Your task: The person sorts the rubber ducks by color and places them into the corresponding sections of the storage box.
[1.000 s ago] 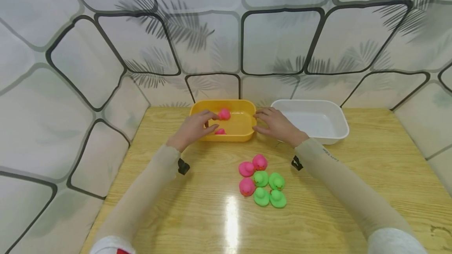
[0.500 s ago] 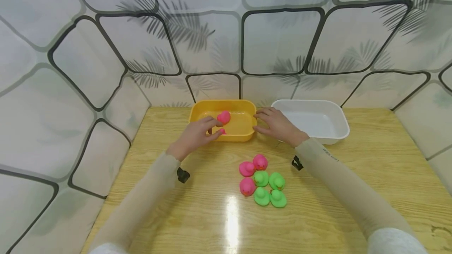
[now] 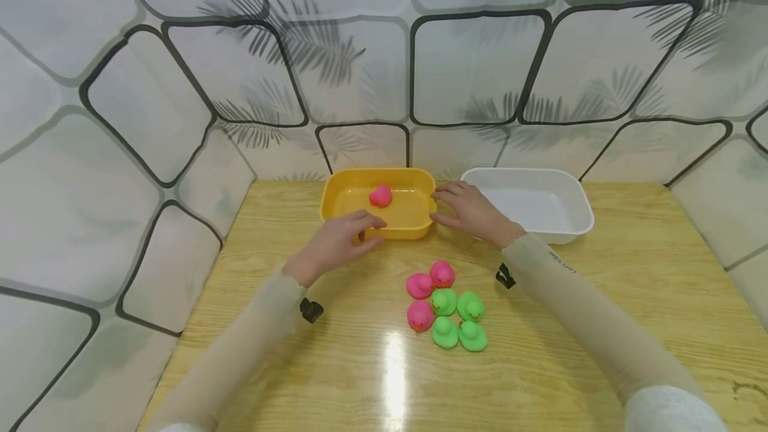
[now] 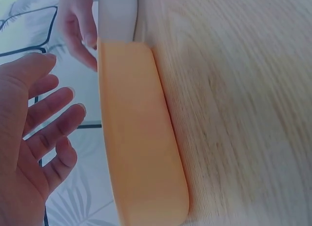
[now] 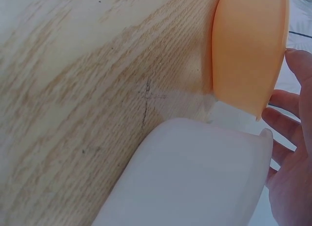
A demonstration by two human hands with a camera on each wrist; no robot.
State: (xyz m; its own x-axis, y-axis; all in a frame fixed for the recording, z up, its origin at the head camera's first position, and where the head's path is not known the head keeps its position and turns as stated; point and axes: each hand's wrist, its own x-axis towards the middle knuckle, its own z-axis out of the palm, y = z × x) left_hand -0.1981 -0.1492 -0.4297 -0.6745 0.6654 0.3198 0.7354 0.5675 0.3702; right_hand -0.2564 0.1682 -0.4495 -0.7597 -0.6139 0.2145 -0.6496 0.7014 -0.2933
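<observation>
My left hand [image 3: 333, 244] is over the near-left rim of the yellow tub [image 3: 413, 208], thumb and fingers apart with nothing between them. In the left wrist view its fingers [image 4: 61, 121] are loosely bent, above and beside the tub's side. One pink rubber duck [image 3: 381, 196] lies inside the tub; a sliver of more pink shows behind my left fingertips. My right hand [image 3: 471, 211] rests its fingertips at the tub's right end. The right wrist view shows these fingers [image 5: 285, 121] relaxed along the tub's rim, over the gap to the white tub [image 5: 195, 172].
In front of the tubs, 3 pink rubber ducks [image 3: 420, 316] and several green rubber ducks [image 3: 445, 332] stand clustered on the wooden table [image 3: 336, 365]. A patterned wall [image 3: 360, 72] rises right behind the tubs.
My left hand has drawn back toward me from inside the yellow tub to its near rim, leaving the pink duck more exposed. The right hand has stayed in place.
</observation>
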